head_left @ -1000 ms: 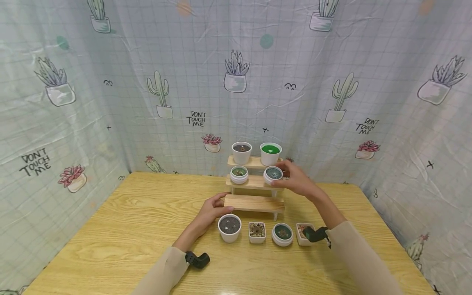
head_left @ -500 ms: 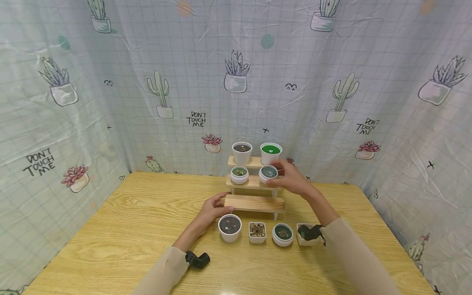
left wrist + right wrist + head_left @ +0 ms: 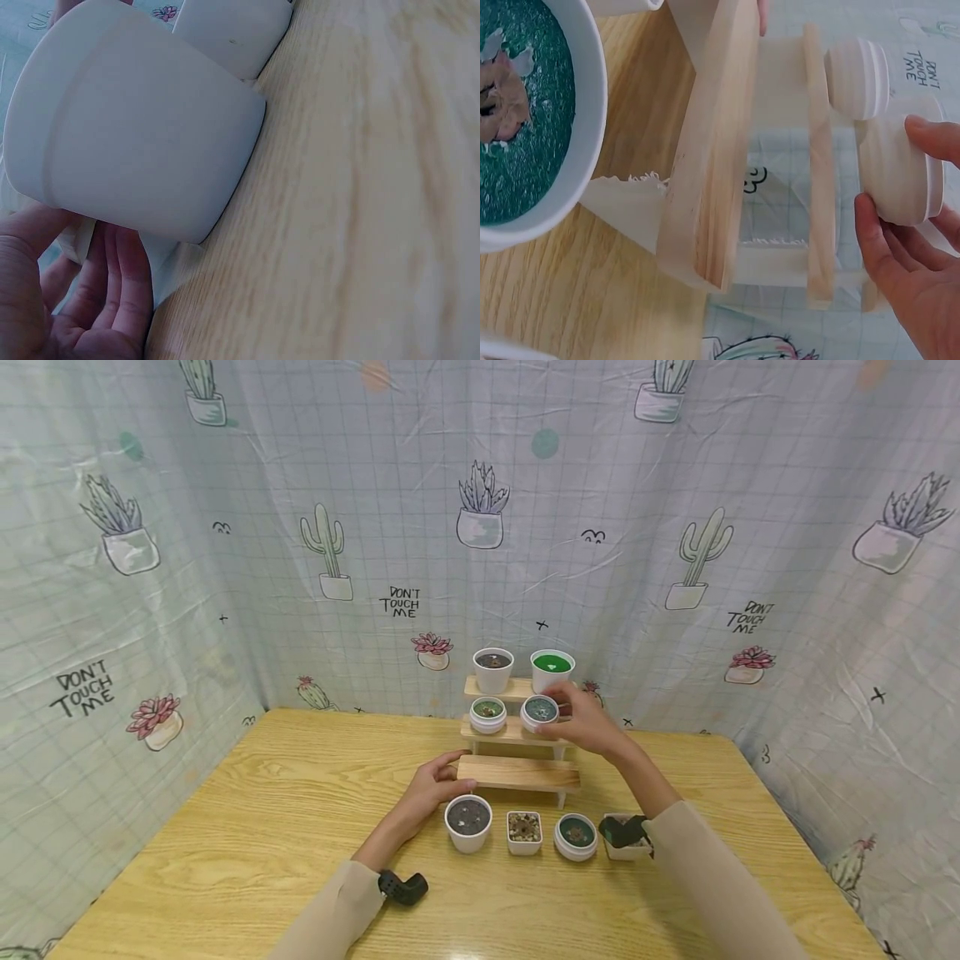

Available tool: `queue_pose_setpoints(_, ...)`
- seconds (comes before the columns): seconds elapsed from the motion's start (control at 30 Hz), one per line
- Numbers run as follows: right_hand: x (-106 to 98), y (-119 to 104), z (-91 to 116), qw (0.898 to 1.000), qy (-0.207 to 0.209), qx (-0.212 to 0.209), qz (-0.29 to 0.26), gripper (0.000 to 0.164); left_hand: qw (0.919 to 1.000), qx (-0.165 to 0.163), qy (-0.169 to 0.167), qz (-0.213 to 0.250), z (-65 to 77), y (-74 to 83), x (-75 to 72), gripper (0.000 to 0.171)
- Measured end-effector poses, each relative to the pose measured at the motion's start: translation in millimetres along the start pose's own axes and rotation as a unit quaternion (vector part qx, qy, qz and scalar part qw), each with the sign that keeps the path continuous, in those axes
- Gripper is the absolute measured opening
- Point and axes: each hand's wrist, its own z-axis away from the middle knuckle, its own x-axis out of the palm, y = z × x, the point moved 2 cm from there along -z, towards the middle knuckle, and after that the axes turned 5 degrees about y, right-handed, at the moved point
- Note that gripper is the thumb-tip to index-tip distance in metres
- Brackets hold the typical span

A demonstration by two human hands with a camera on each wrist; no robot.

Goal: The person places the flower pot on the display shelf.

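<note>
A three-step wooden plant stand [image 3: 519, 772] stands on the table. My left hand [image 3: 426, 792] grips the left end of its lowest step, thumb in front and fingers behind. My right hand [image 3: 588, 722] holds a small round white pot [image 3: 540, 710] with a blue-green top, at the middle step. In the right wrist view, thumb and fingers span this pot [image 3: 896, 172], which sits close beside another round pot [image 3: 855, 79]. That second pot [image 3: 487, 715] has a green top and rests on the step's left part. A large white pot [image 3: 135, 127] hides part of my left hand.
Two taller white pots, one grey-topped [image 3: 492, 672] and one green-topped [image 3: 552, 668], stand on the top step. Before the stand are a grey-filled pot [image 3: 468, 823], a square pebble pot [image 3: 523, 833], a round dark-green pot [image 3: 575, 837] and a partly hidden square pot [image 3: 628, 852].
My right hand has moved the blue-green-topped pot leftward along the middle step, nearer to the green-topped round pot. My left hand has stayed on the lowest step.
</note>
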Motion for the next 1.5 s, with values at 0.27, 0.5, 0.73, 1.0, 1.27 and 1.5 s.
queue_pose_setpoints(0.27,5.8,-0.4,-0.5,1.000,-0.004,0.014,-0.006,0.067,0.9999,-0.003,-0.004,0.009,-0.6,1.2,0.3,0.073)
queue_pose_setpoints(0.5,10.4,0.4,-1.3,1.000,0.006,0.024,0.009,0.069,1.0000,-0.003,-0.003,0.008,0.0,1.7,0.2,0.069)
queue_pose_setpoints(0.73,14.9,-2.2,0.2,1.000,0.013,0.017,0.023,0.066,1.0000,-0.003,-0.002,0.007,0.0,0.7,0.3,0.068)
queue_pose_setpoints(1.0,20.4,-4.4,0.4,0.999,0.027,0.024,0.036,0.064,0.9999,-0.005,-0.001,0.010,0.3,0.3,0.8,0.069)
queue_pose_setpoints(1.27,23.6,-2.8,0.3,0.999,0.033,0.020,0.032,0.063,1.0000,-0.006,0.001,0.005,0.9,-0.2,0.4,0.070)
queue_pose_setpoints(1.5,25.1,-4.7,0.2,0.999,0.037,0.021,0.031,0.062,1.0000,-0.001,-0.003,0.005,0.2,0.0,0.2,0.073)
